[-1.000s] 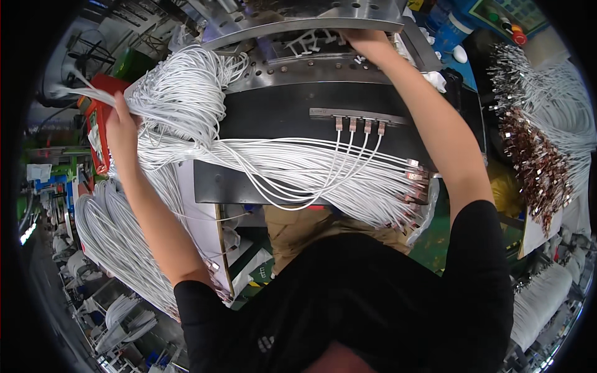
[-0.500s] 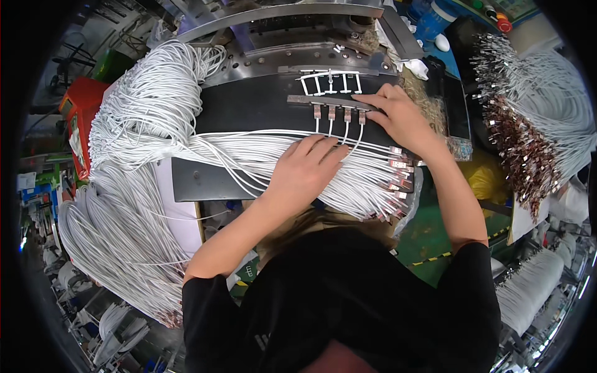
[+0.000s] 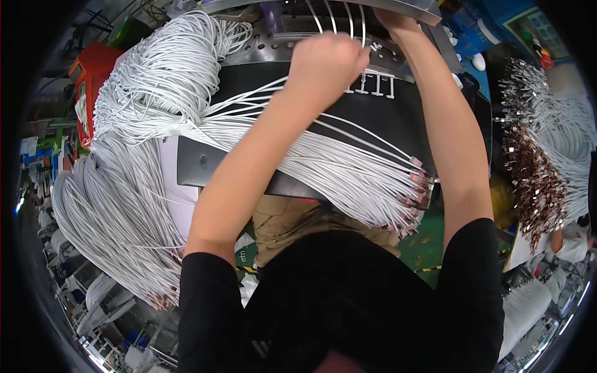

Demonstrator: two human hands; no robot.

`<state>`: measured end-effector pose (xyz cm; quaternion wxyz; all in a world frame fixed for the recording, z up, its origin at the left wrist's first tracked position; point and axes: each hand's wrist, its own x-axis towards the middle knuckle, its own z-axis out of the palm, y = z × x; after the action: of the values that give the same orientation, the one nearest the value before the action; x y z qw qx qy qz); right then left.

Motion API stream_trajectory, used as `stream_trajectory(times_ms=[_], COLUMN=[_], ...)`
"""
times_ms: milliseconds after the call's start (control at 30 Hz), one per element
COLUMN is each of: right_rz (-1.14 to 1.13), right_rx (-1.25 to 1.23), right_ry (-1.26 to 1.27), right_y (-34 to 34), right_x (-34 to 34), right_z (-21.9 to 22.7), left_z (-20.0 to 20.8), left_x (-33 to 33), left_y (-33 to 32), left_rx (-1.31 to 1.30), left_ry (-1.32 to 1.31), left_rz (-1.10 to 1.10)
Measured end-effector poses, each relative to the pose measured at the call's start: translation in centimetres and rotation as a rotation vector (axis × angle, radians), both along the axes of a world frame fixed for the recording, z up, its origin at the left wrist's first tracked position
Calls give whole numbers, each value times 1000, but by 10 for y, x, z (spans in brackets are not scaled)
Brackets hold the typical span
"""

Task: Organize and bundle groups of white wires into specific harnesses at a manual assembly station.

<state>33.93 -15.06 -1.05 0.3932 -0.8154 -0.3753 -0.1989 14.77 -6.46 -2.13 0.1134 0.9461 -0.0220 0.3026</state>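
Note:
My left hand [image 3: 326, 65] is closed like a fist round several white cables [image 3: 351, 22]. Their free lengths rise past the knuckles toward the metal machine at the back. My right hand [image 3: 396, 23] reaches to the machine beside the curved steel bar [image 3: 348, 5]; its fingers are hidden there. Just below the left hand, a white plastic runner frame [image 3: 379, 86] lies on the black work surface [image 3: 398, 118], partly covered by that hand. A bundle of white cables [image 3: 348, 171] with copper-coloured connector ends [image 3: 416, 186] spreads across the front of the surface, under my left forearm.
A large heap of white cable [image 3: 158, 81] rises at the left, with another bundle [image 3: 112, 230] hanging below it. A red box [image 3: 93, 68] stands behind the heap. More cables with reddish-brown ends [image 3: 535, 180] hang at the right. Small white pieces [image 3: 375, 47] lie on the perforated metal plate.
Both hands have moved away from me to the machine, taking the cables along. The metal strip and the connectors in it have left the black surface. The view has shifted slightly.

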Motion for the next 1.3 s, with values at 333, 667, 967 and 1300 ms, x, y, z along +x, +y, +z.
stream_trajectory(times_ms=[333,667,967,1300], right_rz=[188,165,-94,-58], right_rx=[-126,-302,-393,149], right_ry=[-93,-301,-464,277], right_y=[33,4,10,-165], right_x=[58,-72,-69,-133], right_z=[-55,-27,-45,-17], left_z=[17,-27,-58,-1], left_x=[26,42,49,-143], left_y=[31,73,77,9], left_rx=[-289,2,50,-1122], left_ry=[311,225,-234,421], left_rz=[161,255,238,-204])
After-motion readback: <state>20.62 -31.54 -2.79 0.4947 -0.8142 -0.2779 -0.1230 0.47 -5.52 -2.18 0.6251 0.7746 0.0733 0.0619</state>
